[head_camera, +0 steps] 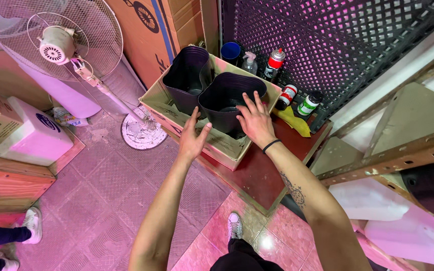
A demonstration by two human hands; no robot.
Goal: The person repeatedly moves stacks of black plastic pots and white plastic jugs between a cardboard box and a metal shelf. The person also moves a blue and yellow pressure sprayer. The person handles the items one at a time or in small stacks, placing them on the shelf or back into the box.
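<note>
The fingers [251, 103] of the right hand [255, 123] are spread apart and laid flat on the rim and outer wall of the nearer black pot [227, 100]; nothing is clamped. The fingers [195, 116] of the left hand [192, 138] are also held open, loosely spread, beside that pot's lower left wall, and it cannot be told whether contact is made. A black band [271, 145] is worn on the right wrist.

Two black pots are seen, the nearer one and a second pot [189, 75] behind it, both standing upright in one open cardboard box [217, 145]. The box is set on a dark red surface [257, 175], against a black lattice panel [327, 40]. One large standing fan [56, 40] is placed on the tiled floor [101, 200] to the left, with one white box [31, 135] near it. Behind the cardboard box, one blue cup [230, 51], one clear pump bottle [249, 62] and three spray cans [275, 62] are counted, two of the cans lying on their sides. One yellow cloth [295, 120] is spread just beside them.
</note>
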